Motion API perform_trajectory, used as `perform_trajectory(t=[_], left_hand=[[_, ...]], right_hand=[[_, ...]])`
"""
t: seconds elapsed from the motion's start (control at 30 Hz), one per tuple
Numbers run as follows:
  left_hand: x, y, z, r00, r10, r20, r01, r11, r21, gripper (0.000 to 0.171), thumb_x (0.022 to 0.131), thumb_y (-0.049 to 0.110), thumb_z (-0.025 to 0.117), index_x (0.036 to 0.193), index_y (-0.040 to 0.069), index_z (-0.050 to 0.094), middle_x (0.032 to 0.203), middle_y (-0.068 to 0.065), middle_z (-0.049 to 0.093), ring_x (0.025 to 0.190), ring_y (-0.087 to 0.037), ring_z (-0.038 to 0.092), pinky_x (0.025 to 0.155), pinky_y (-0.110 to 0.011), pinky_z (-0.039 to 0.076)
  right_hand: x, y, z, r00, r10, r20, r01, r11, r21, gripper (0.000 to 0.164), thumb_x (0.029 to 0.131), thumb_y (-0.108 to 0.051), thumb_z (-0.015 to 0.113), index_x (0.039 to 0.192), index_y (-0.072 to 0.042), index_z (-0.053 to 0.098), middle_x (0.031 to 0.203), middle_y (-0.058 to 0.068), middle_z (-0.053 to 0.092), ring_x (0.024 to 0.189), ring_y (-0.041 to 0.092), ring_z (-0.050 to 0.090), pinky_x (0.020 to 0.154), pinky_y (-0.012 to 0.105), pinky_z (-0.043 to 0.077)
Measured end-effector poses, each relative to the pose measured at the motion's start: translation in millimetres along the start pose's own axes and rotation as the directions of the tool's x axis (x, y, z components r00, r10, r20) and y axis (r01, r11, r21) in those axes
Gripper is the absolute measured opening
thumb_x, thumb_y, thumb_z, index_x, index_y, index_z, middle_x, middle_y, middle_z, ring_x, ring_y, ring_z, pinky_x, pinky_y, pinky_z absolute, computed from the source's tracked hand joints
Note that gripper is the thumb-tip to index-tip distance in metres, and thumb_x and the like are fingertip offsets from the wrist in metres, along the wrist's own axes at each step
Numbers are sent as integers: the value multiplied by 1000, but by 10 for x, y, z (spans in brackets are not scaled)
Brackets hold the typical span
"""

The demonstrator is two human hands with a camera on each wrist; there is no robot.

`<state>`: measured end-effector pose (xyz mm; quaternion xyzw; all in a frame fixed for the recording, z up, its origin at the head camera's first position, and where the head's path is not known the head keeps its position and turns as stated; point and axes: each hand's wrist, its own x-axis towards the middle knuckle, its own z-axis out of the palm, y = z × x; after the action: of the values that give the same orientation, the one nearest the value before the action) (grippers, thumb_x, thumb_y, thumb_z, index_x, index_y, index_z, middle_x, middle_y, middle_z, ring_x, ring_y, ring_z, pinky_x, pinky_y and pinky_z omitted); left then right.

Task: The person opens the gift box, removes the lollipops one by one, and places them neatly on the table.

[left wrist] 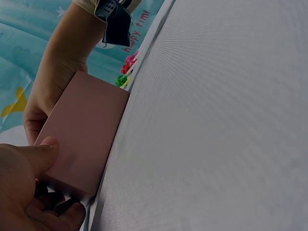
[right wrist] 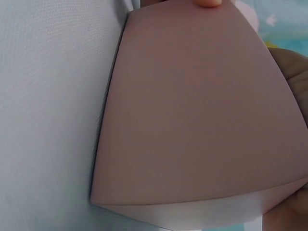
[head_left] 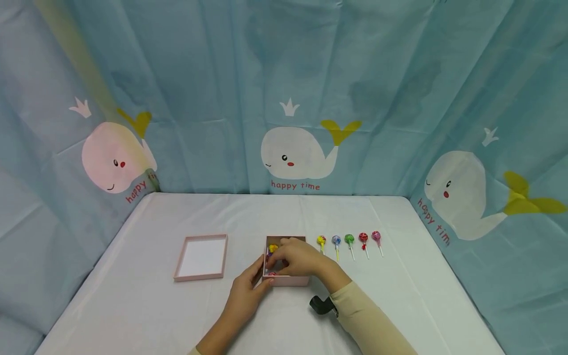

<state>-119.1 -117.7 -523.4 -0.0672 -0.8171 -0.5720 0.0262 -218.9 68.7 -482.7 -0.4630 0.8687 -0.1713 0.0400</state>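
Observation:
A pink box (head_left: 290, 281) stands uncovered on the white table, with brightly wrapped candies inside along its left side, a yellow one (head_left: 273, 248) at the back and a red one (head_left: 272, 273) at the front. My left hand (head_left: 245, 291) grips the box's front left corner, its thumb pressed on the front wall and the fingers along the left side. Over the rim, my right hand (head_left: 298, 257) reaches down into the box with bent fingers among the candies. In both wrist views the box wall (left wrist: 91, 130) hides those fingertips, so I cannot tell whether they pinch a candy.
Right of the box lies a row of lollipops: yellow (head_left: 321, 240), blue (head_left: 336, 239), green (head_left: 349, 238), red (head_left: 363, 237) and pink (head_left: 376, 235). A pink-rimmed lid (head_left: 225, 256) lies inside up at the left. Blue whale-print curtains (head_left: 213, 98) surround the table.

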Motion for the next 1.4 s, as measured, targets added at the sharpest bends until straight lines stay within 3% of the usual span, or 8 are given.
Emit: perform_trajectory(t=[0.33, 0.9, 1.2, 1.4], left_hand=[[-5, -26, -2, 1000, 2, -4, -2, 1000, 13, 69, 85, 29, 73, 146, 17, 42, 149, 2, 43, 136, -13, 41, 107, -25, 42], [5, -52, -36, 1000, 2, 7, -2, 1000, 16, 73, 85, 32, 72, 148, 16, 39, 150, -1, 42, 134, -17, 44, 105, -24, 43], [27, -54, -23, 1000, 22, -5, -22, 1000, 13, 72, 85, 29, 73, 147, 18, 40, 150, 1, 42, 134, -14, 44, 105, -23, 43], [22, -36, -5, 1000, 20, 6, -20, 999, -25, 71, 85, 25, 74, 147, 16, 40, 150, -1, 42, 134, -15, 43, 106, -23, 42]], right_hand=[[13, -18, 20, 999, 19, 36, -18, 999, -42, 15, 82, -43, 75, 96, -43, 73, 83, -30, 64, 74, 1, 40, 68, 18, 37], [66, -32, 16, 999, 20, 47, -17, 998, -54, 9, 82, -45, 74, 90, -43, 71, 80, -27, 63, 75, -1, 42, 71, 18, 38], [59, 30, -5, 1000, -25, -17, 25, 999, 35, 16, 82, -38, 76, 97, -36, 70, 87, -28, 64, 80, 5, 55, 75, 15, 44], [0, 64, -88, 996, 7, -85, 2, 995, 104, 18, 81, -35, 77, 98, -38, 70, 91, -21, 63, 89, 10, 55, 71, 12, 46]])
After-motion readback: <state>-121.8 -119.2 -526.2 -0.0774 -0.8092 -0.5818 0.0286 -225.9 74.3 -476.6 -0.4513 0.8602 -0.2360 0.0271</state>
